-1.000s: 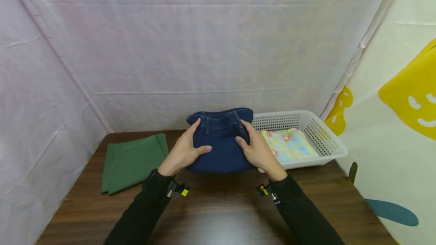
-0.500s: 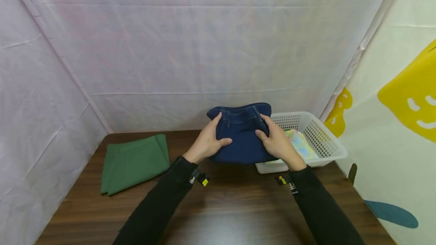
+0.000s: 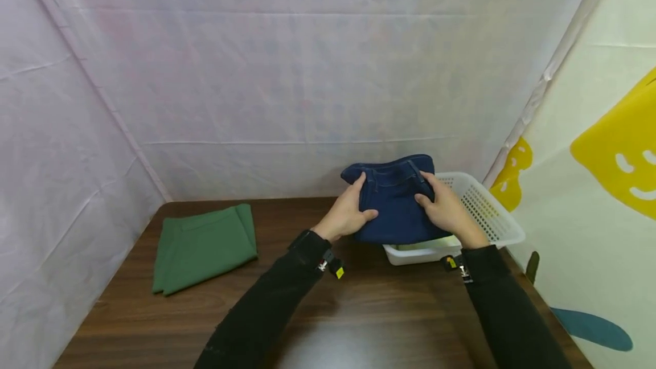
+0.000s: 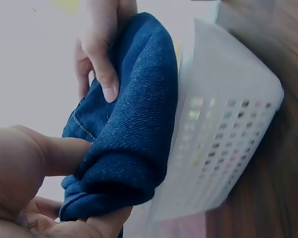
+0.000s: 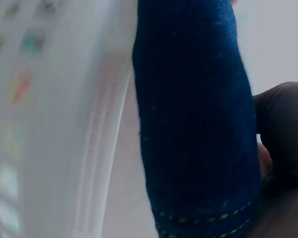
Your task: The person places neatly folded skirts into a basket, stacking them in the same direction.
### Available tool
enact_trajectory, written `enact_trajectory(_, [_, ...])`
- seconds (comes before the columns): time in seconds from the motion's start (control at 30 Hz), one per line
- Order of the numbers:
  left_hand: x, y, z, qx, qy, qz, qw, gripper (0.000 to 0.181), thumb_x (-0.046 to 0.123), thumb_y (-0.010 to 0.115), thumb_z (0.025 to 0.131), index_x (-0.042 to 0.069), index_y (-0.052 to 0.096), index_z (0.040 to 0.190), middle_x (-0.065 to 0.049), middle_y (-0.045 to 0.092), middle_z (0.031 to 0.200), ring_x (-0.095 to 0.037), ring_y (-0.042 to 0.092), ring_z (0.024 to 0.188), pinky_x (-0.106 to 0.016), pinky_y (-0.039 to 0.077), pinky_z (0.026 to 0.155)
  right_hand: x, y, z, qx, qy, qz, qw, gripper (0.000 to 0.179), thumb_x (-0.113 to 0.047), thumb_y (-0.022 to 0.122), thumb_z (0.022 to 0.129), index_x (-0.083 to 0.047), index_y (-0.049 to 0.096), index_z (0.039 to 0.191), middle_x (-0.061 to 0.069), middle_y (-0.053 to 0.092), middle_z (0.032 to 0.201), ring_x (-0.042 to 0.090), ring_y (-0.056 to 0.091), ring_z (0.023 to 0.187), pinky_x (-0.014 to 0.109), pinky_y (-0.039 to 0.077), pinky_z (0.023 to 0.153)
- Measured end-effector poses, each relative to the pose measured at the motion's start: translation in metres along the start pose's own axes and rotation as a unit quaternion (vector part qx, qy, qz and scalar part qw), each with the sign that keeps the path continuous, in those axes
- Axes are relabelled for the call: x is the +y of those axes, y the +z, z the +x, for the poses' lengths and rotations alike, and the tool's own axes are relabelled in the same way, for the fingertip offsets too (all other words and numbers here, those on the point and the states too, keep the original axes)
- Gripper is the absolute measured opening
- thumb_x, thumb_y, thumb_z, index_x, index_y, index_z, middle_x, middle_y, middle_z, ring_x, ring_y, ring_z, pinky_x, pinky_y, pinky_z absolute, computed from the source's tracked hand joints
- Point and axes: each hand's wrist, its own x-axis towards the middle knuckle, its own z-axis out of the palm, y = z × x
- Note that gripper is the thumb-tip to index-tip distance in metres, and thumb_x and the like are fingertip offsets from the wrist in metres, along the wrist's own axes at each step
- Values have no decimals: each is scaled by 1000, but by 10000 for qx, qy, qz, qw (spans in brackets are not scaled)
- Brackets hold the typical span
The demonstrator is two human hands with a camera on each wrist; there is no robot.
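Folded blue jeans [image 3: 397,209], with belt loops and a waistband at the top, are held up between both hands. My left hand [image 3: 348,212] grips their left side, thumb on the near face and fingers behind. On the right side my right hand [image 3: 445,206] pinches them the same way. In the left wrist view the folded layers of the jeans [image 4: 134,109] show between thumb and fingers. The jeans overlap the left part of a white perforated basket [image 3: 492,215] in the head view, hiding most of what lies in it.
A folded green cloth [image 3: 205,249] lies at the left of the dark wooden table [image 3: 328,312]. Behind the table hangs a pale fabric wall [image 3: 287,84]. To the right is a white wall sheet [image 3: 574,244] with yellow figures.
Both hands have carried the jeans to the right, from beside the basket to over its left part. The patterned cloth inside the basket is now mostly covered from view.
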Motion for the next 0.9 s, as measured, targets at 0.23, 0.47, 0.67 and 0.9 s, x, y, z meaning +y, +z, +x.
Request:
enact_trajectory(0.23, [11, 25, 13, -264, 89, -273, 9992, 93, 19, 72, 97, 19, 7, 164, -9, 16, 165, -26, 22, 148, -42, 31, 116, 26, -17, -1, -58, -22, -76, 10000, 57, -9, 59, 103, -2, 34, 154, 33, 45, 144, 50, 43, 130, 65, 33, 106])
enact_trajectory(0.47, [24, 48, 22, -442, 18, -367, 9983, 97, 14, 75, 94, 15, 7, 163, -10, 18, 164, -24, 22, 148, -37, 32, 115, 43, -27, -1, -162, 183, -376, 9990, 56, -5, 59, 101, 4, 36, 151, 35, 44, 142, 52, 41, 130, 67, 31, 106])
enact_trajectory(0.67, [25, 60, 27, -565, -42, -199, 9982, 100, 12, 78, 91, 11, 8, 163, -9, 22, 163, -22, 26, 146, -34, 32, 114, 50, -27, 0, -314, 355, -523, 9975, 56, -4, 57, 101, 5, 36, 151, 36, 43, 143, 51, 43, 128, 65, 35, 104])
enact_trajectory(0.9, [30, 59, 27, -795, -237, 320, 9960, 95, 21, 76, 93, 8, 11, 162, -10, 31, 160, -25, 38, 141, -35, 41, 108, 59, -23, 2, -434, 402, -714, 9957, 56, -4, 59, 99, 7, 38, 150, 39, 46, 138, 50, 50, 120, 63, 42, 96])
